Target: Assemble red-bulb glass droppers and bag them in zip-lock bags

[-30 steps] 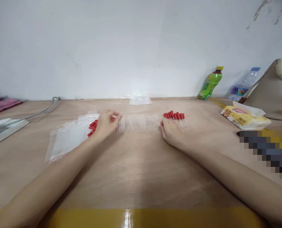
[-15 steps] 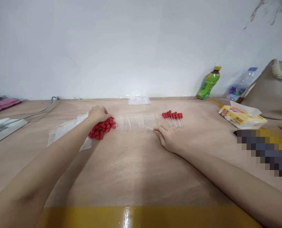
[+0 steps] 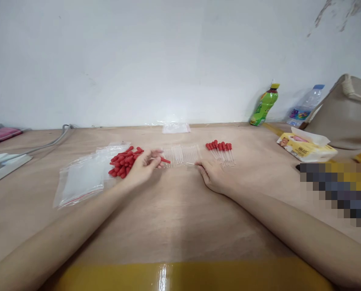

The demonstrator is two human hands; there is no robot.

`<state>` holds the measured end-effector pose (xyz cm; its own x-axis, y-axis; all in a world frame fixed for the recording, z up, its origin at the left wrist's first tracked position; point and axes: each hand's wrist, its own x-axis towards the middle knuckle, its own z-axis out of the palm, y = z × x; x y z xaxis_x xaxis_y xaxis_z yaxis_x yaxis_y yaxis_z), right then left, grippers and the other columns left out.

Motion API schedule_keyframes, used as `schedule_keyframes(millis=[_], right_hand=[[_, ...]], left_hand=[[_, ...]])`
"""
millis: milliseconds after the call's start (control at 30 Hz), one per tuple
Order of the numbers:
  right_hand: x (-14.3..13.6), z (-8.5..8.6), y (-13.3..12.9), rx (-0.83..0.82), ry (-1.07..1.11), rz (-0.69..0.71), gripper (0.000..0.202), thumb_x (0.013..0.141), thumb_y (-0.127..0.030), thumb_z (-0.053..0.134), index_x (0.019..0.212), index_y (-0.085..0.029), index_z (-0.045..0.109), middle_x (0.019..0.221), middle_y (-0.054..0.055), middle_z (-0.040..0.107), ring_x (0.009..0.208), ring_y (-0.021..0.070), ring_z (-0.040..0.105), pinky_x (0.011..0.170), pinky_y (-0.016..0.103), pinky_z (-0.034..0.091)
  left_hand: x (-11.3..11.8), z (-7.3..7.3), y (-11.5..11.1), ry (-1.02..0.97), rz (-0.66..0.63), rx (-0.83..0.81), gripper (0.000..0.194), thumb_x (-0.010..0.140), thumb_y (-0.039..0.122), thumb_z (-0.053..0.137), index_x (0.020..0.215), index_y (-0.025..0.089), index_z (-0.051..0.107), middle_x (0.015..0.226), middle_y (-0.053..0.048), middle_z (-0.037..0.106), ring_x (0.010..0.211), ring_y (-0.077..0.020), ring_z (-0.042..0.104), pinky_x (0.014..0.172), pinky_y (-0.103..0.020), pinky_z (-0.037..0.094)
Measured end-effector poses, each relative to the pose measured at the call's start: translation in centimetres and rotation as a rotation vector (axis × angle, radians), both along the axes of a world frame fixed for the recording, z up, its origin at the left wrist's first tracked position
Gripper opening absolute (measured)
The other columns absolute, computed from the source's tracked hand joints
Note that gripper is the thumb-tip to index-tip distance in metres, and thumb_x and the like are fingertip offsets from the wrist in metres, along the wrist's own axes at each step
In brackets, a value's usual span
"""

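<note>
My left hand (image 3: 147, 165) pinches a red rubber bulb (image 3: 165, 161), its narrow end pointing right. Behind that hand lies a heap of red bulbs (image 3: 122, 162), partly on clear plastic bags (image 3: 81, 178). My right hand (image 3: 212, 173) holds a thin clear tube (image 3: 190, 163) between its fingertips, the tube's free end toward the left. Between and beyond the hands is a row of clear tubes (image 3: 180, 154). Several tubes with red bulbs on their far ends (image 3: 221, 149) lie just past my right hand.
At the back right stand a green bottle (image 3: 264, 106), a clear bottle (image 3: 306, 107) and a beige bag (image 3: 344, 115). A yellow tissue pack (image 3: 308, 150) lies in front. On the left is a cable (image 3: 54, 141); a small plastic bag (image 3: 176, 128) rests by the wall.
My left hand has moved right and nearer from the heap, now with a red bulb in its fingers. More of the plastic bags shows. My right hand holds the tube almost unmoved.
</note>
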<state>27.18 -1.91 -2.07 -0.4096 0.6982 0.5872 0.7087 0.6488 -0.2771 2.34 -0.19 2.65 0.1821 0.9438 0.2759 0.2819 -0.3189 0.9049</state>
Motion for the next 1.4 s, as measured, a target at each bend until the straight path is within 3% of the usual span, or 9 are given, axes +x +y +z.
schedule_keyframes(millis=[100, 233, 333, 633, 867, 1133, 1400], right_hand=[[0.0, 0.3, -0.2, 0.020, -0.032, -0.011, 0.018, 0.089, -0.024, 0.038, 0.094, -0.019, 0.054, 0.089, 0.005, 0.063, 0.080, 0.0171, 0.056, 0.073, 0.031, 0.035], [-0.3, 0.6, -0.6, 0.008, -0.038, 0.027, 0.019, 0.089, -0.024, 0.038, 0.093, -0.018, 0.056, 0.087, 0.004, 0.066, 0.079, 0.0155, 0.058, 0.073, 0.031, 0.033], [-0.7, 0.8, -0.8, -0.018, -0.032, 0.047, 0.019, 0.089, -0.024, 0.038, 0.093, -0.018, 0.056, 0.088, 0.004, 0.066, 0.078, 0.0151, 0.058, 0.073, 0.031, 0.033], [-1.4, 0.6, -0.9, -0.043, 0.005, 0.103, 0.019, 0.089, -0.024, 0.038, 0.093, -0.018, 0.055, 0.089, 0.003, 0.065, 0.077, 0.0137, 0.058, 0.074, 0.030, 0.033], [-1.4, 0.9, -1.1, -0.088, -0.001, 0.152, 0.016, 0.088, -0.022, 0.039, 0.090, -0.018, 0.055, 0.086, 0.003, 0.063, 0.077, 0.0133, 0.056, 0.073, 0.029, 0.034], [-1.3, 1.2, -0.9, -0.163, -0.008, 0.219, 0.015, 0.086, -0.020, 0.044, 0.085, -0.019, 0.059, 0.080, 0.002, 0.061, 0.074, 0.0128, 0.054, 0.071, 0.027, 0.035], [-1.4, 1.0, -1.0, -0.101, 0.036, 0.186, 0.019, 0.087, -0.021, 0.041, 0.088, -0.018, 0.060, 0.081, 0.004, 0.060, 0.075, 0.0131, 0.054, 0.070, 0.026, 0.039]], left_hand=[[1.7, -1.6, -1.4, -0.064, -0.074, -0.177, 0.020, 0.075, 0.029, 0.057, 0.086, 0.013, 0.058, 0.079, -0.004, 0.066, 0.075, -0.0136, 0.062, 0.075, -0.027, 0.046], [2.3, -2.4, -2.1, -0.042, -0.100, -0.208, 0.021, 0.069, 0.029, 0.066, 0.078, 0.015, 0.054, 0.069, 0.000, 0.062, 0.066, -0.0119, 0.061, 0.061, -0.022, 0.045], [2.2, -2.4, -2.1, -0.035, -0.135, -0.196, 0.023, 0.069, 0.028, 0.067, 0.075, 0.015, 0.049, 0.063, 0.003, 0.057, 0.060, -0.0101, 0.059, 0.056, -0.019, 0.042], [2.3, -2.8, -1.9, 0.002, -0.173, -0.160, 0.022, 0.070, 0.028, 0.065, 0.073, 0.015, 0.048, 0.069, 0.000, 0.060, 0.067, -0.0126, 0.061, 0.061, -0.023, 0.046], [2.4, -3.2, -1.5, -0.019, -0.189, -0.122, 0.026, 0.071, 0.029, 0.065, 0.091, 0.015, 0.055, 0.082, -0.003, 0.063, 0.072, -0.0133, 0.063, 0.070, -0.027, 0.049], [2.5, -2.9, -2.0, 0.048, -0.242, -0.127, 0.023, 0.074, 0.031, 0.060, 0.084, 0.011, 0.061, 0.062, -0.001, 0.061, 0.055, -0.0100, 0.058, 0.057, -0.023, 0.050], [2.4, -3.0, -2.0, 0.137, -0.275, -0.033, 0.022, 0.078, 0.032, 0.057, 0.086, 0.012, 0.061, 0.067, -0.001, 0.059, 0.056, -0.0088, 0.055, 0.055, -0.021, 0.048]])
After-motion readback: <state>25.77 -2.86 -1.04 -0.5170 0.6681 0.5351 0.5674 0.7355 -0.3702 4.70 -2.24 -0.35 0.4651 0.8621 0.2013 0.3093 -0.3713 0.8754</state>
